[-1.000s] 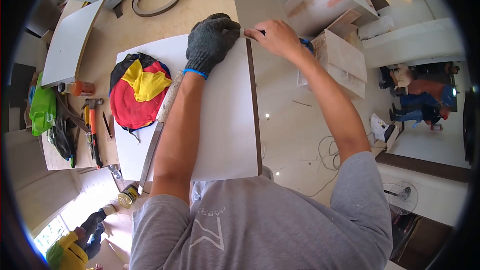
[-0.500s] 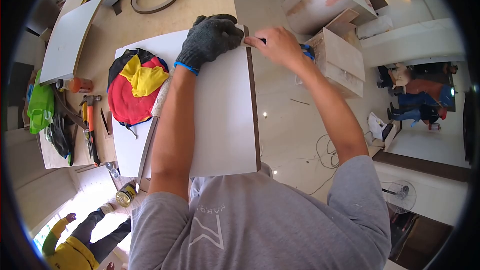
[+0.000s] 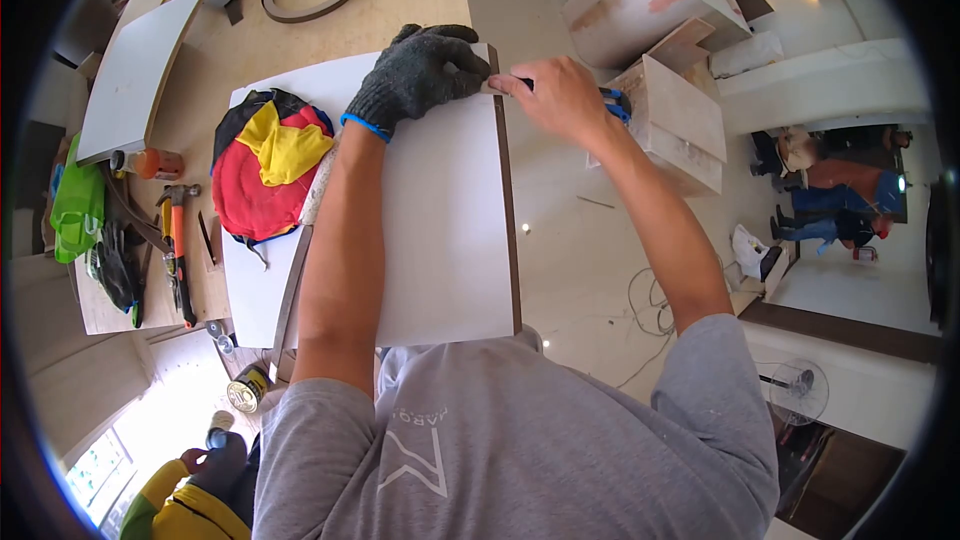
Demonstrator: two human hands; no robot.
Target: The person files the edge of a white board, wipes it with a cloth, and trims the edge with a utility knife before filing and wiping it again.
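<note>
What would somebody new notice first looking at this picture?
Probably the white panel in the middle, with both hands meeting at its far right corner: the left hand in a dark glove pressing down, the bare right hand pinching the brown edge strip. Next, the red and yellow cloth lying on the panel's left side, and the hammer on the bench beyond it.
</note>
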